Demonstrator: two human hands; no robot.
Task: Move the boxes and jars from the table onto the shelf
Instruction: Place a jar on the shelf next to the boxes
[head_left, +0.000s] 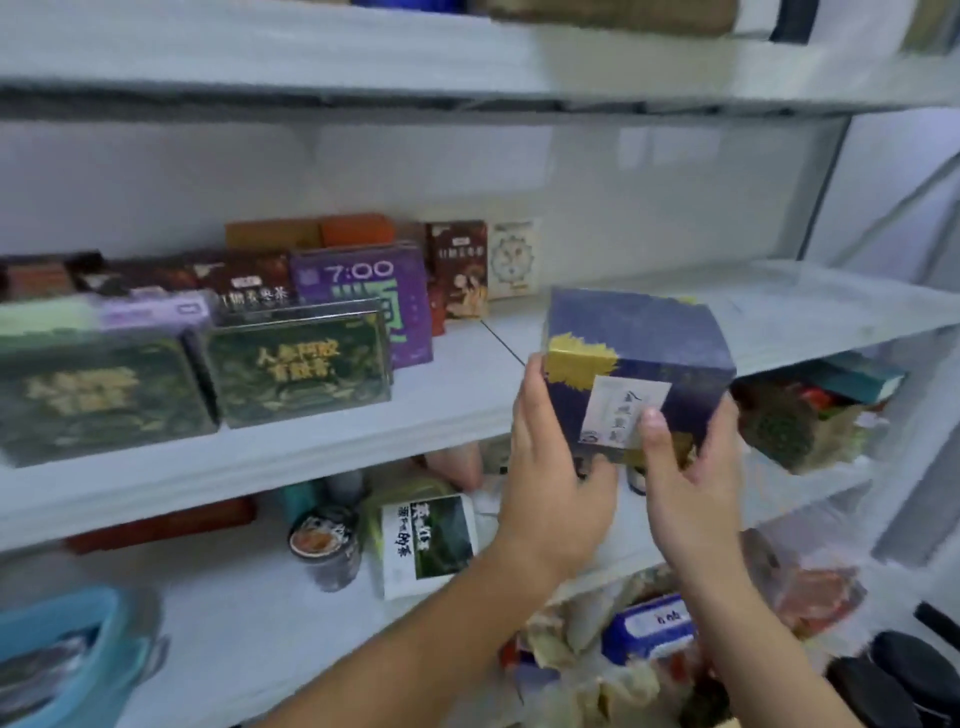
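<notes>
White shelving fills the view, tier above tier, and the middle shelf (467, 395) already carries a row of tea cartons along its left half: two dark green boxes (296, 369) at the front edge, a purple box marked 7:00 (363, 291) behind them, then brown cartons (457, 270) and a cream carton (514, 260) standing against the back wall. A person holds a navy box (639, 332) with a gold corner patch and a white label up at the front lip of that shelf, to the right of the stored row, where the board lies bare. Both hands carry it, apparently to keep the bulky carton level. The left hand (556, 467) is pressed to the box's left face, its fingers (532, 384) running up the near corner, while the right hand (691, 483) cups the right side with the thumb laid across the label. Both sets of fingers are clamped on the carton, which hangs in the air with its far end over the shelf edge; whether any part touches the board cannot be told. The box looks moments from being set down and slid back into the open space, which would call for a forward push and then a release. On the lower shelf stand a round dark tin (324, 545) and a white-and-green tea packet (426, 540), and crumpled bags crowd the foreground. The bench is out of view.
</notes>
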